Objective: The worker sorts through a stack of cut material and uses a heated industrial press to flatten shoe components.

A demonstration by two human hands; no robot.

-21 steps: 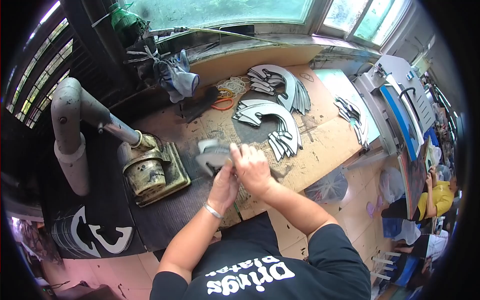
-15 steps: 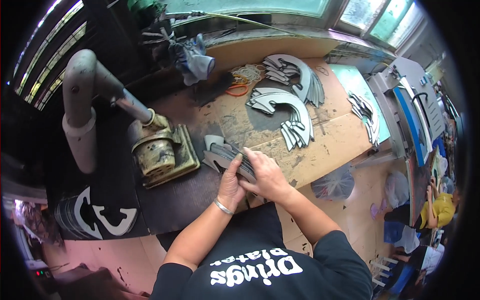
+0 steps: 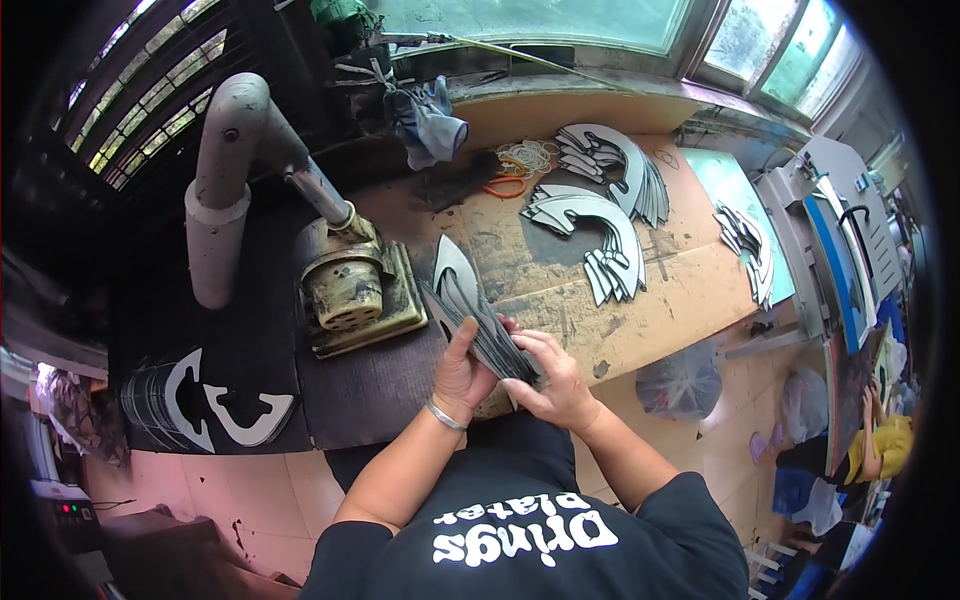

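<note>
we see the left hand (image 3: 463, 372) with its thumb pressed on the face of a bundle of curved grey pieces (image 3: 466, 297), its fingers mostly hidden underneath; the right hand (image 3: 556, 384) grips the bundle's lower end between thumb and fingers. the bundle tilts above the table's near edge, too tightly layered for us to count. beyond it, on the cardboard (image 3: 690, 285), we count two fanned piles (image 3: 605, 222) of similar pieces, one partly overlapped, and one pair of orange-handled scissors (image 3: 505, 187) by a tangle of pale loops (image 3: 528, 158). to the left stands one grimy cream machine (image 3: 347, 298); past it, one loose white piece (image 3: 250, 414) lies beside a nested pile (image 3: 160, 400). one more pile (image 3: 745, 250) sits on a pale green sheet (image 3: 722, 178). two plastic bags (image 3: 680, 387) rest on the floor, their contents unclear to us. at far right, the dark rim partly cuts off a person in yellow (image 3: 885, 450).
</note>
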